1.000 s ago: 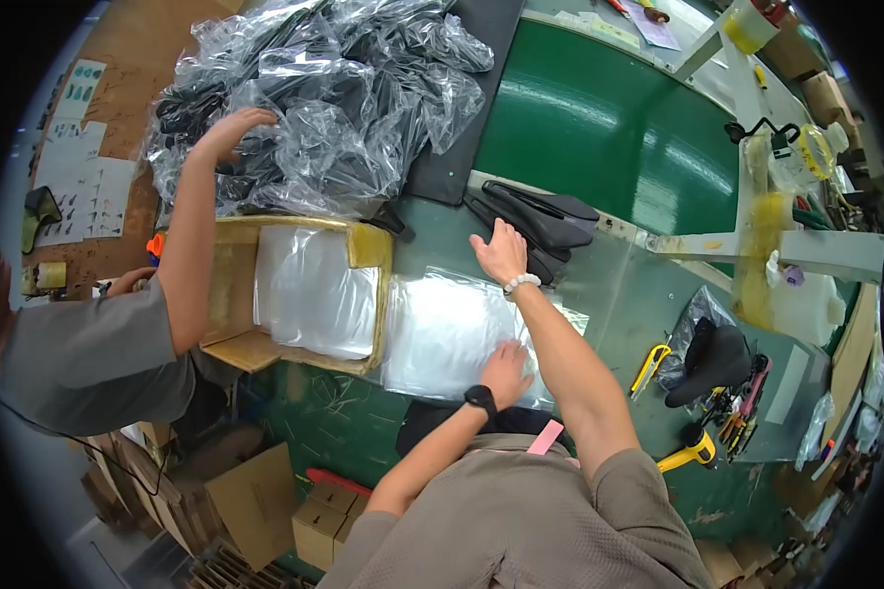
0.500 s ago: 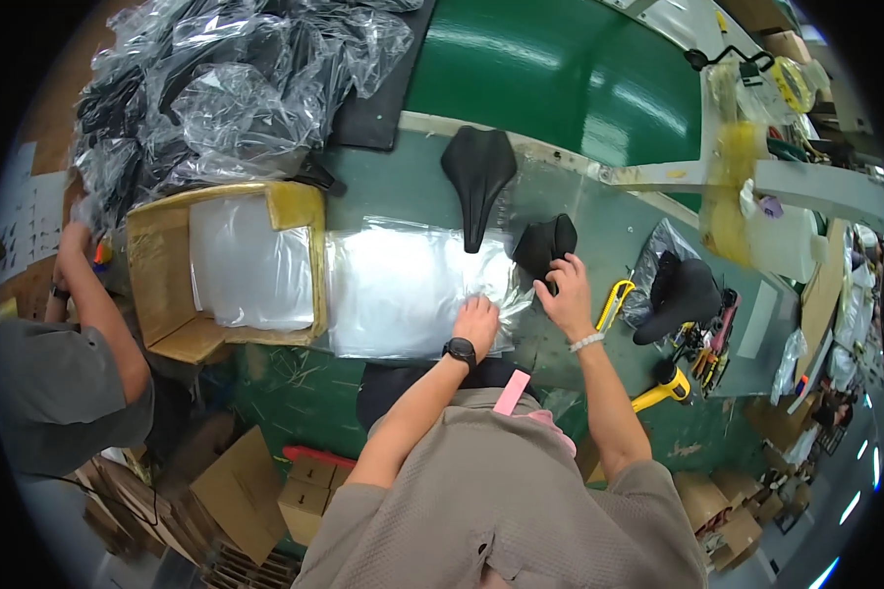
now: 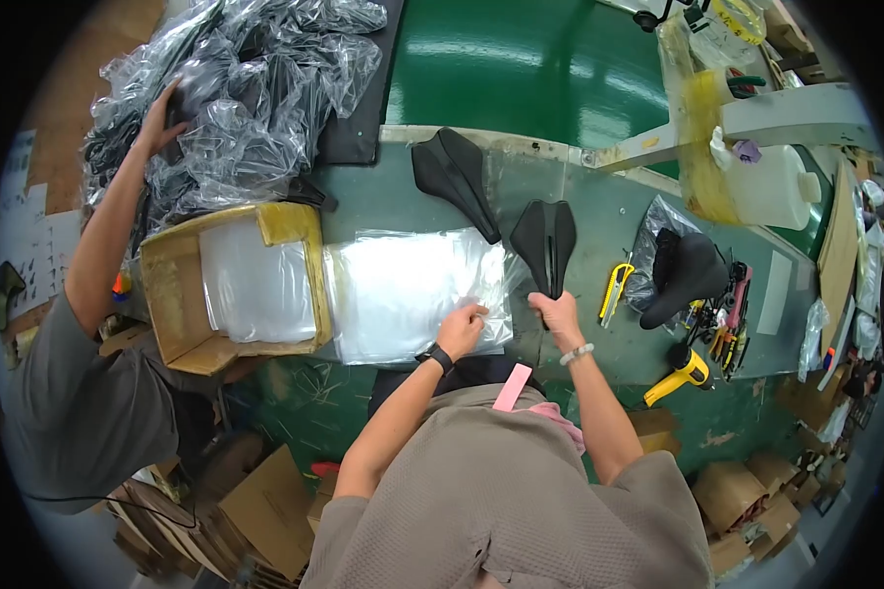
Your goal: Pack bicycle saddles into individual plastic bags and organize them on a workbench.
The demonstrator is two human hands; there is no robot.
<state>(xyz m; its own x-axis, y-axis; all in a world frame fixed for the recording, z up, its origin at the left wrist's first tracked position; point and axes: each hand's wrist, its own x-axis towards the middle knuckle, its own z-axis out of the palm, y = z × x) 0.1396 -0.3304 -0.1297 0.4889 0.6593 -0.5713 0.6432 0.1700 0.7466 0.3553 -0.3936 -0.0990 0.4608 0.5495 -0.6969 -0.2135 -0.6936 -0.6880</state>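
Note:
My right hand is closed around the narrow nose of a black bicycle saddle, whose wide end points away from me. A second black bicycle saddle lies tilted on the bench to its left, touched by neither hand. My left hand rests at the right end of a stack of clear plastic bags. Its fingers are curled, thumb and forefinger pinching the wrinkled edge of the top bag.
Left of the stack stands a cardboard box holding more clear bags. A co-worker's hand reaches into a heap of plastic-wrapped black items. To the right lie a yellow cutter, another saddle and a yellow heat gun.
My right hand has turned the saddle, so its nose faces me. The other saddle has swung askew. My left fingers have curled at the bag's edge. The co-worker's hand has moved onto the heap.

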